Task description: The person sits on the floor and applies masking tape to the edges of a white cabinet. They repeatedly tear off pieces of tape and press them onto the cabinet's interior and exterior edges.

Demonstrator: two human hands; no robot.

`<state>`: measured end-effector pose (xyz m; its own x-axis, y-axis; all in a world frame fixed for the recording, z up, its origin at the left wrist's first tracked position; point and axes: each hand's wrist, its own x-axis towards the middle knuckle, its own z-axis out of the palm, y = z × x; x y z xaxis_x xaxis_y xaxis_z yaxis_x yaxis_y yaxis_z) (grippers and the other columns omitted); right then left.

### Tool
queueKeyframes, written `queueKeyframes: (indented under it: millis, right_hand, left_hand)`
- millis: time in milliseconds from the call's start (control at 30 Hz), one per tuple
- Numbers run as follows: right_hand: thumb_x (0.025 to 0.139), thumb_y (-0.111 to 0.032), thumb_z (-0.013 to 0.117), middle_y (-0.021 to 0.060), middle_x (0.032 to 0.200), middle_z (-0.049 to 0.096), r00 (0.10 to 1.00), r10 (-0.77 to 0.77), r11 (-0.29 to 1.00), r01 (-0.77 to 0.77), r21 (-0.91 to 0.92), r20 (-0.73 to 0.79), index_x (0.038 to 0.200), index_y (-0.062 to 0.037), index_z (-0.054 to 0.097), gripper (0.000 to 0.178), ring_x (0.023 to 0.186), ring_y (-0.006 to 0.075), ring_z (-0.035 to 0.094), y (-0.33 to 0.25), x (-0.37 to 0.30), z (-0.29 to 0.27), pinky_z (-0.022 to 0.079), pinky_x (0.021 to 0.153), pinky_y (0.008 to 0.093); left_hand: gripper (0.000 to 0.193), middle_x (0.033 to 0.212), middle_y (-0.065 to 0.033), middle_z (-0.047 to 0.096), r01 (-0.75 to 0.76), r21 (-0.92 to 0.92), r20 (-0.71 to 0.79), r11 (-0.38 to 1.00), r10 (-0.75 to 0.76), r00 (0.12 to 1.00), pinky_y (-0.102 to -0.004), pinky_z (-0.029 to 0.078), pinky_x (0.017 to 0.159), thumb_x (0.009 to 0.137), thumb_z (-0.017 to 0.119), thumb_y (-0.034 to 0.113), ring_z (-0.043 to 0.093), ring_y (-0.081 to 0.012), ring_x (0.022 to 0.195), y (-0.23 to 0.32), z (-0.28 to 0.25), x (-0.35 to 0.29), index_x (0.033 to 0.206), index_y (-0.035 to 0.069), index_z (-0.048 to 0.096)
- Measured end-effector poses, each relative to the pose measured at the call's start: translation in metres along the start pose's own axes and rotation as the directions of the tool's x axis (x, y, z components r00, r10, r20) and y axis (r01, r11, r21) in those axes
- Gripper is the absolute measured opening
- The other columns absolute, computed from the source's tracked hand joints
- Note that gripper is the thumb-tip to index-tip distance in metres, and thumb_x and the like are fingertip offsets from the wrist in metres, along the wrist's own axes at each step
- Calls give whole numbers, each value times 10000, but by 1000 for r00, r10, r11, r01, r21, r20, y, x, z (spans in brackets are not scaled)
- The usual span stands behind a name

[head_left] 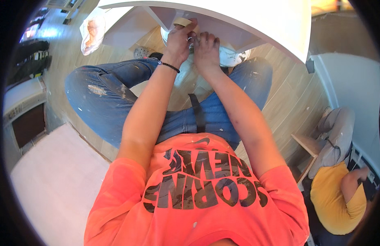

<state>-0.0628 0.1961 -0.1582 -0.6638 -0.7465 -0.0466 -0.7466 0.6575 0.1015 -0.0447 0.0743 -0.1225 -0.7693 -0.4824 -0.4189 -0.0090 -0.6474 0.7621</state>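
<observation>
My left hand is closed around a roll of cream masking tape, just under the front of a large white furniture piece. Right beside it, my right hand has its fingers bent and drawn together at the thumb. What those fingers pinch is hidden. Both hands almost touch. Below them, between my legs, hangs or lies some translucent plastic-like sheeting; its exact extent is hard to make out. My arms reach straight forward over my blue jeans, which are spotted with paint.
A crumpled clear plastic bag is at the furniture's left end. A pale board lies behind me on the left. On the right, another person in a yellow top is near a small wooden piece. Wood-look flooring surrounds me.
</observation>
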Motion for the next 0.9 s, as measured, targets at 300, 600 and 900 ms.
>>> queueKeyframes:
  millis: [300, 600, 900]
  right_hand:
    - [954, -180, 548, 155, 1461, 467, 993, 71, 993, -61, 102, -96, 1606, -130, 377, 676, 1325, 362, 426, 2, -3, 3, 344, 1155, 547]
    - [945, -173, 535, 138, 1418, 477, 988, 84, 991, -69, 117, -126, 1612, -168, 383, 685, 1325, 355, 423, 0, -7, -2, 324, 1173, 528]
    - [920, -142, 548, 151, 1412, 485, 976, 98, 979, -60, 196, -193, 1579, -186, 450, 668, 1296, 365, 444, 7, -13, 2, 329, 1183, 514]
  left_hand:
    - [189, 1016, -70, 681, -620, 695, 367, 364, 562, 741, -301, 513, 781, 921, 751, 98, 658, -158, 871, 30, 8, -48, 1101, 89, 809]
    - [267, 987, -72, 649, -624, 744, 557, -238, 737, 383, -378, 547, 688, 876, 776, 97, 695, -248, 812, 47, -17, -45, 1107, 227, 809]
    - [358, 1124, -106, 656, -534, 775, 591, -337, 686, 425, -366, 590, 769, 881, 772, 79, 698, -266, 986, 46, -20, -40, 1187, 264, 800]
